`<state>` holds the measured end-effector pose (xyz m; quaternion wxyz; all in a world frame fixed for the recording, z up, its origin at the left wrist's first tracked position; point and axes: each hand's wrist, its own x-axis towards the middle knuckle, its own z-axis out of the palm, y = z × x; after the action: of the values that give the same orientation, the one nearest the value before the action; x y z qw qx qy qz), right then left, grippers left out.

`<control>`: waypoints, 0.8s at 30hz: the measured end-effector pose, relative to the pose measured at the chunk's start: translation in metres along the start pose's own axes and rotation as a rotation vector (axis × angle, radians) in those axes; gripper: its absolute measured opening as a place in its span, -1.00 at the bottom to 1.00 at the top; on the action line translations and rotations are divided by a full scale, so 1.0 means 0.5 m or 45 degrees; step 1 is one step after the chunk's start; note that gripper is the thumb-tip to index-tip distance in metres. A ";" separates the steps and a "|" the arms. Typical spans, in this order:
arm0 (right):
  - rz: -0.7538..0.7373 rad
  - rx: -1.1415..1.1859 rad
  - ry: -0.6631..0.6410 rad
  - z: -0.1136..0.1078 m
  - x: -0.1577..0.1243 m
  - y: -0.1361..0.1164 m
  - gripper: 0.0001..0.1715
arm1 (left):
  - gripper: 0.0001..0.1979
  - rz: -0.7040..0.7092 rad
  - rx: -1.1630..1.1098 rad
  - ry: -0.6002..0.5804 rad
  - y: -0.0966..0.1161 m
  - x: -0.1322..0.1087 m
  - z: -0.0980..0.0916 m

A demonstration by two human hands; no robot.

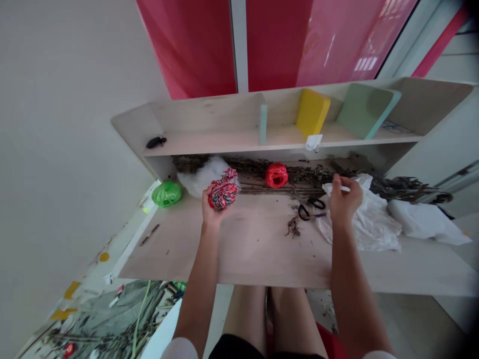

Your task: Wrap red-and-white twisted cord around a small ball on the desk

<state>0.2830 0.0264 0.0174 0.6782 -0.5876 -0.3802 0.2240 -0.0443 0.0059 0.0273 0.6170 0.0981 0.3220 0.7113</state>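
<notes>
My left hand [214,210] is closed around a ball of red, white and dark green yarn [224,192], held above the desk. Behind it lies a clump of white stuffing [202,175]. On the right, my right hand [345,200] has its fingers pinched on the crumpled white plastic bag [374,219]; a small white bit shows between the fingers. Black-handled scissors [310,209] lie just left of the bag, their blades partly hidden. A small dried plant scrap [293,227] rests near them.
Dried stalks [247,167] run along the desk's back under a shelf [209,142]. A red twine roll [276,175] sits before them, a green roll [166,194] at left. A white packet [426,222] lies far right. More stalks [112,324] cover the floor at left.
</notes>
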 end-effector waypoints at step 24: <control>-0.083 -0.399 -0.581 -0.123 0.066 -0.163 -0.92 | -0.93 -0.184 0.066 -0.143 -0.027 -0.040 0.035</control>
<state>0.3392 -0.0044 0.1033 0.4828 -0.6072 -0.5717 0.2671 -0.0194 -0.0068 0.0379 0.6810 0.1302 0.3114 0.6499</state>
